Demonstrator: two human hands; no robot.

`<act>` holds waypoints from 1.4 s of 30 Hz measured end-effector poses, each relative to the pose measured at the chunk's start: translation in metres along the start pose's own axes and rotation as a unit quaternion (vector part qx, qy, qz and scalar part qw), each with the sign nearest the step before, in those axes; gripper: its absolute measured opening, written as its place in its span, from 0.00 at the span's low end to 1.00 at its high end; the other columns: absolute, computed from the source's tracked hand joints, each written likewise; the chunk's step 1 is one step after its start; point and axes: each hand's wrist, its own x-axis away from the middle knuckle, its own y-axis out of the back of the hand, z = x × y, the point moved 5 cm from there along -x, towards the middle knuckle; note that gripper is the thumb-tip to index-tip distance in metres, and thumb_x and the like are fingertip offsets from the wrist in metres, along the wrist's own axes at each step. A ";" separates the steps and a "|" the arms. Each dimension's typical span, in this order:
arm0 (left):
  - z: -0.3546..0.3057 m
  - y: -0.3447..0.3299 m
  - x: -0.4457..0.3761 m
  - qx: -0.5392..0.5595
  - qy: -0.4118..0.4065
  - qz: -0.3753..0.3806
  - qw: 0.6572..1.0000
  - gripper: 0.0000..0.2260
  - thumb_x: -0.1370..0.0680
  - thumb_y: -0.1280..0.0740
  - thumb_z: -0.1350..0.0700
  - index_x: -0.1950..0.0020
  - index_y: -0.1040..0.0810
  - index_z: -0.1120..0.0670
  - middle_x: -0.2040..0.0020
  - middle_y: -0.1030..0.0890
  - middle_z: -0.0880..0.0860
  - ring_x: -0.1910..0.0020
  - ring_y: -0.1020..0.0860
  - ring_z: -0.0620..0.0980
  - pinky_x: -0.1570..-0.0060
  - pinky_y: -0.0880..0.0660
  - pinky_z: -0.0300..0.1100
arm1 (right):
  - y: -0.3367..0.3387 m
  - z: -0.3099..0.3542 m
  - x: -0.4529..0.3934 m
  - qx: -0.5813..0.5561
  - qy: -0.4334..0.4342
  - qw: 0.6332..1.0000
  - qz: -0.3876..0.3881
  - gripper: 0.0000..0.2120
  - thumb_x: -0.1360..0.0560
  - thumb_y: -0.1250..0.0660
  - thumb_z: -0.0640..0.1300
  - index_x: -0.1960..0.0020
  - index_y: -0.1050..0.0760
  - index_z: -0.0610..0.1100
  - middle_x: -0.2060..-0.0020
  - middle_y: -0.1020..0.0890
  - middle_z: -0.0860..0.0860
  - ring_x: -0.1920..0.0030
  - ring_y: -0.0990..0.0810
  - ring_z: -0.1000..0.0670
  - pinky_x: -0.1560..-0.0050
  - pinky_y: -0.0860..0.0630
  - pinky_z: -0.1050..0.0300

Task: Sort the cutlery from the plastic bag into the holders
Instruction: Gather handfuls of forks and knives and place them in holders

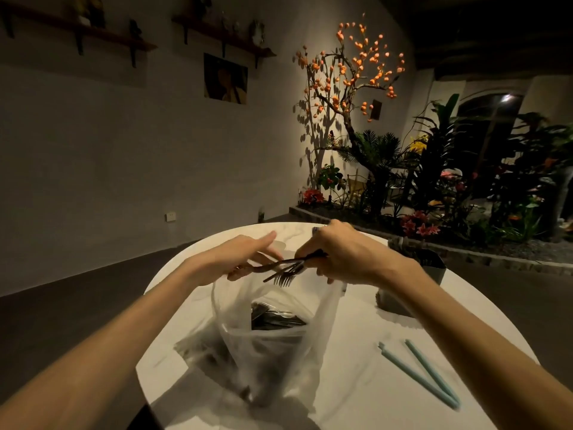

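a person's two bare arms reach forward over a round white table in a dim room. the right hand is curled around the handles of a small bunch of dark forks, gripping them; the forks run lengthwise from that hand toward the left hand, tines pointing left and slightly down, hanging just above the mouth of a clear plastic bag. the left hand meets the bunch from the other side: its lower fingers seem to pinch one dark piece at the tine end, while the index finger sticks out straight and free. the exact hold is hard to make out in the low light. directly below both hands the bag stands open, with more dark cutlery lying in its bottom, too shadowed to tell forks from anything else. just beyond and to the right of the right hand stands a dark holder with what looks like a few handles inside; a second dark holder sits under the right forearm, its contents hidden. the right hand is plainly the nearer one to both, so the forks would likely travel rightward and need tipping upright to drop in. two pale blue straws lie on the table, crossing at one end, beside the right forearm.
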 end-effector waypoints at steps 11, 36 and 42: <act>0.000 0.006 0.003 0.450 0.015 -0.201 0.870 0.16 0.18 0.37 0.48 0.43 0.20 0.59 0.50 0.17 0.59 0.57 0.20 0.53 0.57 0.25 0.43 | 0.024 -0.037 0.029 -0.533 -0.152 0.814 -0.177 0.12 0.22 0.31 0.37 0.38 0.18 0.40 0.48 0.14 0.42 0.55 0.13 0.46 0.64 0.19 0.63; -0.044 -0.079 0.011 0.370 -0.054 -0.084 0.924 0.10 0.15 0.39 0.59 0.45 0.21 0.63 0.47 0.16 0.63 0.42 0.18 0.62 0.40 0.22 0.59 | -0.023 -0.027 0.062 -0.490 -0.218 0.816 -0.215 0.11 0.17 0.36 0.49 0.44 0.16 0.49 0.55 0.12 0.53 0.54 0.14 0.53 0.65 0.20 0.63; -0.044 -0.086 0.018 0.355 -0.050 0.020 0.933 0.07 0.15 0.42 0.59 0.48 0.27 0.61 0.64 0.25 0.55 0.61 0.21 0.55 0.50 0.20 0.50 | -0.016 -0.039 0.058 -0.480 -0.208 0.830 -0.195 0.08 0.15 0.41 0.45 0.39 0.26 0.45 0.60 0.14 0.46 0.63 0.15 0.49 0.65 0.22 0.65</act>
